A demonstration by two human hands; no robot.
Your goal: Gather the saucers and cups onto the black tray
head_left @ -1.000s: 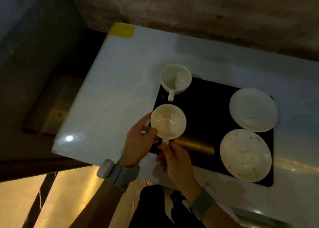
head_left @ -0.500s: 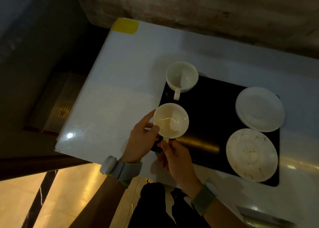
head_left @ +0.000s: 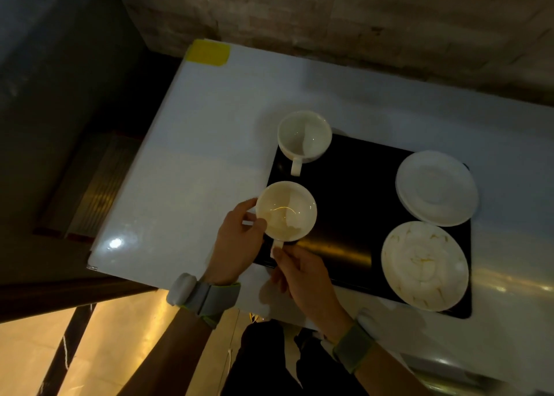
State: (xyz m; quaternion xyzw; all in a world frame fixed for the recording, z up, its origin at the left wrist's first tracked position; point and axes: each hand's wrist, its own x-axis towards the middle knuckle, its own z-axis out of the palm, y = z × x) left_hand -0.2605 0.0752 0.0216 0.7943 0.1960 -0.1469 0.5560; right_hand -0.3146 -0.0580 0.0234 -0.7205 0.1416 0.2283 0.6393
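Note:
A black tray point(head_left: 353, 204) lies on the white table point(head_left: 192, 168). A stained white cup point(head_left: 289, 213) sits at the tray's near left corner. My left hand point(head_left: 236, 245) grips its left rim. My right hand point(head_left: 302, 272) pinches its handle from below. A second white cup point(head_left: 304, 139) stands at the tray's far left corner, handle pointing toward me. Two saucers rest on the tray's right side: a clean one point(head_left: 436, 189) at the back and a stained one point(head_left: 424, 265) at the front.
A yellow tape patch point(head_left: 208, 52) marks the table's far left corner. A brick wall point(head_left: 329, 12) runs behind the table. The table's left and near edges drop off to a dark floor and a lit floor below.
The view has shifted slightly. Both hands stay on the stained cup at the tray's near left corner; the other cup and saucers have not moved.

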